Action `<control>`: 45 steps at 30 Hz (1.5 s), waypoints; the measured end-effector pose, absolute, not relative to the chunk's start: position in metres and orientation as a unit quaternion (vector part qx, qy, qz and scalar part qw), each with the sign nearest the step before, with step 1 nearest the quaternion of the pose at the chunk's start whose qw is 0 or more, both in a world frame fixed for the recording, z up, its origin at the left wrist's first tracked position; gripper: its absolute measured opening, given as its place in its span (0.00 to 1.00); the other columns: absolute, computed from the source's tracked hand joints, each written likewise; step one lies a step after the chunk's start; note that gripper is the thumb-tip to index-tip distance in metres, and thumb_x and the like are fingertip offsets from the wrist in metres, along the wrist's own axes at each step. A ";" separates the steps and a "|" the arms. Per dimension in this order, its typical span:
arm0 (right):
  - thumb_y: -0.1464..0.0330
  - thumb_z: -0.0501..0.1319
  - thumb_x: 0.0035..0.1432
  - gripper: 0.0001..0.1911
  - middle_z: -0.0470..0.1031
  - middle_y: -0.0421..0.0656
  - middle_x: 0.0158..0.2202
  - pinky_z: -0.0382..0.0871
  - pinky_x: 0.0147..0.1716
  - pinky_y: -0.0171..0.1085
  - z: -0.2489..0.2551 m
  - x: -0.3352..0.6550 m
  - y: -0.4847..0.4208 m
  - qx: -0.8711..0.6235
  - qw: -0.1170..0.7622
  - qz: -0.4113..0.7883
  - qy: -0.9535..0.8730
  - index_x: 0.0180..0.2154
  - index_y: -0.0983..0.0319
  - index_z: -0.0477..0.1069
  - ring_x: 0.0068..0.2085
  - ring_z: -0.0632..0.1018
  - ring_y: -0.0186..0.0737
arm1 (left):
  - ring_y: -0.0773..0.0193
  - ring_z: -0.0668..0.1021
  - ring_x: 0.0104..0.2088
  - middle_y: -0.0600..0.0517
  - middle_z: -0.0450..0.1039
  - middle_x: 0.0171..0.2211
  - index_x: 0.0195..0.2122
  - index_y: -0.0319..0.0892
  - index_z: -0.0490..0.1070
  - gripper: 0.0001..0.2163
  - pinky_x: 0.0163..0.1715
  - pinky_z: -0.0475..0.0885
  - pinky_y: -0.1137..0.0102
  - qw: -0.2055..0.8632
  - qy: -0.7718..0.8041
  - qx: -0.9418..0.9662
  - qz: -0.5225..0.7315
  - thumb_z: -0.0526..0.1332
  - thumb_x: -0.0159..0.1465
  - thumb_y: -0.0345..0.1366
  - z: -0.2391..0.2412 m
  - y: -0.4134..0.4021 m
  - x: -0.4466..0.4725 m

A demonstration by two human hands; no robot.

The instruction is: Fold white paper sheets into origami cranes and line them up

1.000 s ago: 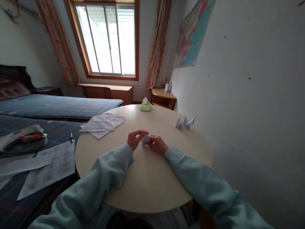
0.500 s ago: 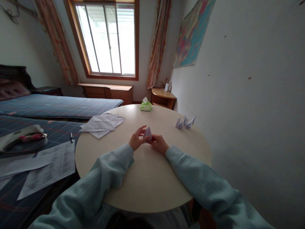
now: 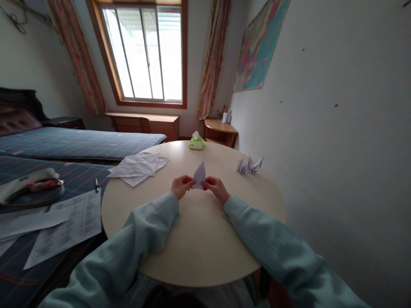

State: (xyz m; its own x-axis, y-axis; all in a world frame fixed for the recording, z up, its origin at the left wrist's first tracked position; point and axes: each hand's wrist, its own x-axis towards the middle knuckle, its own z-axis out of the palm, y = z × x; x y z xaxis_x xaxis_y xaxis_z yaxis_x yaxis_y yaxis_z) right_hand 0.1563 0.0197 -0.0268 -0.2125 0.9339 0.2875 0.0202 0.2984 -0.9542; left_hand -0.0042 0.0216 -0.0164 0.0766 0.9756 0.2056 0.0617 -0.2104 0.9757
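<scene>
A small piece of folded white paper [image 3: 199, 175], pointed at the top, is held upright above the middle of the round table [image 3: 195, 239]. My left hand [image 3: 181, 186] pinches its lower left edge between thumb and fingers. On the opposite side, my right hand [image 3: 217, 188] pinches the lower right edge. Several folded paper figures with pointed tips, like origami cranes [image 3: 249, 165], stand in a row to the right of my hands. Creased white sheets [image 3: 139, 167] lie in a loose pile on the table's left side.
A green tissue pack [image 3: 196, 142] sits at the table's far edge. Left of the table, a bed [image 3: 80, 171] with a plaid cover holds printed sheets [image 3: 72, 226], a pen [image 3: 96, 185] and a white bag-like item [image 3: 30, 186]. A white wall [image 3: 337, 162] rises on the right.
Both hands have shifted to a pinch on the paper's two lower sides, the left fingers lowering from its upper part. The paper now faces me, looking wider and flatter.
</scene>
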 end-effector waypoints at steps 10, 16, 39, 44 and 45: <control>0.58 0.60 0.40 0.15 0.67 0.39 0.20 0.63 0.21 0.31 -0.030 0.158 0.023 -0.405 0.516 0.380 -0.652 0.24 0.64 0.66 0.22 0.68 0.30 | 0.70 0.73 0.23 0.51 0.71 0.27 0.33 0.37 0.64 0.21 0.22 0.68 0.74 0.472 0.404 0.586 0.521 0.66 0.39 0.40 -0.021 0.022 -0.002; 0.59 0.59 0.42 0.14 0.69 0.40 0.23 0.65 0.23 0.32 -0.032 0.160 0.026 -0.422 0.538 0.341 -0.645 0.27 0.64 0.67 0.24 0.69 0.31 | 0.67 0.74 0.30 0.49 0.70 0.34 0.32 0.38 0.63 0.18 0.29 0.69 0.71 0.463 0.374 0.575 0.562 0.62 0.44 0.44 -0.020 0.022 0.000; 0.58 0.54 0.48 0.15 0.71 0.43 0.30 0.66 0.26 0.32 -0.022 0.158 0.014 -0.412 0.538 0.316 -0.664 0.33 0.63 0.67 0.29 0.72 0.33 | 0.66 0.74 0.28 0.52 0.72 0.24 0.26 0.38 0.68 0.07 0.30 0.69 0.71 0.404 0.424 0.628 0.513 0.60 0.47 0.35 -0.030 0.030 -0.007; 0.60 0.57 0.46 0.13 0.71 0.43 0.29 0.66 0.28 0.32 -0.025 0.159 0.015 -0.424 0.562 0.250 -0.665 0.32 0.63 0.67 0.31 0.72 0.34 | 0.65 0.74 0.29 0.52 0.73 0.24 0.26 0.39 0.69 0.05 0.31 0.68 0.72 0.395 0.446 0.634 0.493 0.60 0.47 0.32 -0.032 0.030 -0.007; 0.60 0.57 0.46 0.13 0.71 0.43 0.29 0.66 0.28 0.32 -0.025 0.159 0.016 -0.425 0.558 0.246 -0.669 0.31 0.63 0.67 0.31 0.72 0.34 | 0.65 0.74 0.29 0.52 0.73 0.24 0.26 0.39 0.70 0.05 0.31 0.68 0.72 0.396 0.448 0.638 0.484 0.59 0.47 0.32 -0.033 0.030 -0.006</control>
